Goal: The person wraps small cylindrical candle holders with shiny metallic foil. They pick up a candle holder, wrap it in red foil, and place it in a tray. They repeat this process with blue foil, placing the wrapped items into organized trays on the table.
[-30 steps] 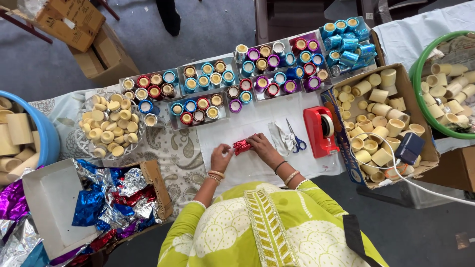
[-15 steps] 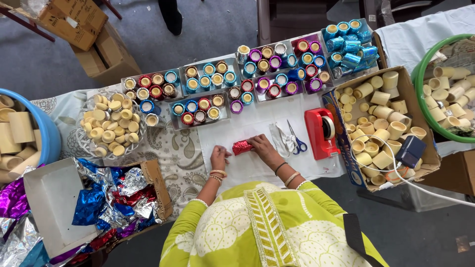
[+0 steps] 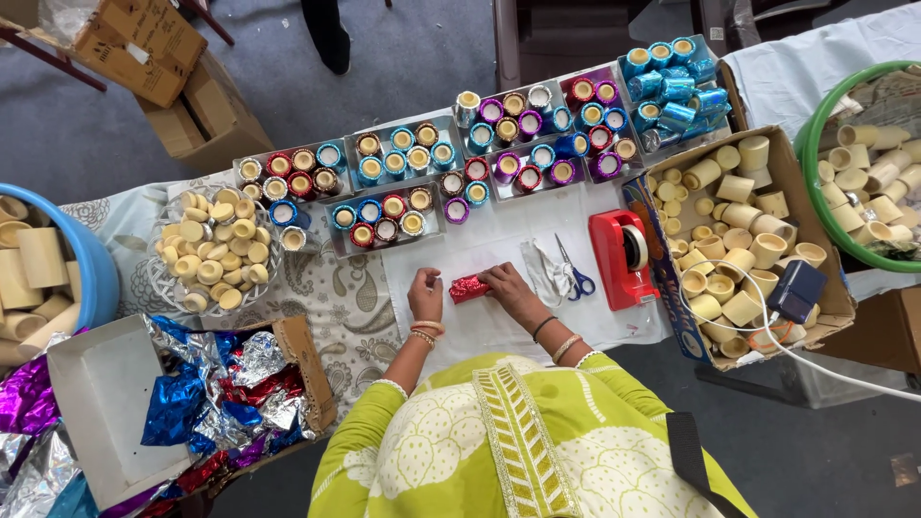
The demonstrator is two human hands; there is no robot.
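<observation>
A small cylinder wrapped in shiny red foil (image 3: 469,288) lies on its side on the white sheet (image 3: 499,240) in front of me. My left hand (image 3: 425,295) presses against its left end. My right hand (image 3: 506,285) grips its right end, fingers curled over the foil. Both wrists wear bangles. Scissors with blue handles (image 3: 573,273) and a red tape dispenser (image 3: 622,257) lie just right of my right hand.
Trays of foil-wrapped cups (image 3: 384,182) in red, blue, purple and gold line the far side. A cardboard box of plain cream cups (image 3: 739,240) stands right, a bowl of small cream pieces (image 3: 216,249) left. A box of loose coloured foil (image 3: 216,393) sits near left.
Both hands stay on the red foil cylinder with only slight finger shifts. Nothing else on the table has moved.
</observation>
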